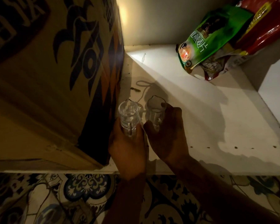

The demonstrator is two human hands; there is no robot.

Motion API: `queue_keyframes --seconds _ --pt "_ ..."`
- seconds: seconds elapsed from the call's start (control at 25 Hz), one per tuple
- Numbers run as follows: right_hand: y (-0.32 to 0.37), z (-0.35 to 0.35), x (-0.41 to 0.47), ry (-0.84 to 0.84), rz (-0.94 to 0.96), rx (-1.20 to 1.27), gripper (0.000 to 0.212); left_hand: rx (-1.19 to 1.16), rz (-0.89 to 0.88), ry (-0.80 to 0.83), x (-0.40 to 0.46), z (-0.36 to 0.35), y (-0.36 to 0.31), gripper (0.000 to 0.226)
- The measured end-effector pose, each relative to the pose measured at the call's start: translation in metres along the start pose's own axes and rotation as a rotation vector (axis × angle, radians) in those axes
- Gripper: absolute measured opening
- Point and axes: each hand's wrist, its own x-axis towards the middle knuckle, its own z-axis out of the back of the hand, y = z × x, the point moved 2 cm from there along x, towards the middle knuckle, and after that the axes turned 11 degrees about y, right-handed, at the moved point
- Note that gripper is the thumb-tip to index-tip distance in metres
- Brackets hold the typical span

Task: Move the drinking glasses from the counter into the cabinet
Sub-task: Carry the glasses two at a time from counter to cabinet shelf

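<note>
Two clear handled drinking glasses are inside the cabinet, just above or on its white shelf [200,126]. My left hand [128,147] grips the left glass [128,115] from below, close beside a big cardboard box. My right hand [166,131] grips the right glass [155,110], fingers wrapped round its side. The two glasses stand upright, a small gap between them. Whether their bases touch the shelf is hidden by my hands.
A large printed cardboard box [55,78] fills the shelf's left side. A green snack bag [208,41] and a red bag [265,26] lie at the back right. A thin cord [142,84] lies on the shelf behind the glasses. Patterned floor tiles [87,191] show below.
</note>
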Motion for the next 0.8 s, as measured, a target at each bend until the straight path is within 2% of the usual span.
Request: queue_keyframes --seconds 0.08,0.16,0.32,0.44,0.68,0.8 --pt "0.0 0.0 -0.006 0.006 0.027 0.023 0.071 0.001 0.01 -0.052 -0.004 0.0 0.001 0.05" --pt "0.002 0.001 -0.01 -0.015 0.091 0.051 0.059 0.019 0.006 -0.103 -0.006 -0.001 0.0 0.044" --pt "0.003 0.007 -0.017 -0.094 0.262 0.036 0.04 0.051 -0.025 -0.182 -0.008 -0.002 -0.002 0.023" --pt "0.001 0.005 -0.018 -0.038 0.21 0.089 0.037 0.046 -0.02 -0.224 -0.009 -0.002 -0.001 0.012" --pt "0.0 -0.003 -0.018 -0.009 0.109 0.098 0.042 0.037 -0.003 -0.239 -0.007 0.001 -0.002 0.011" --pt "0.004 -0.003 -0.018 -0.012 0.124 0.06 0.04 0.042 -0.002 -0.233 -0.005 0.001 -0.002 0.009"
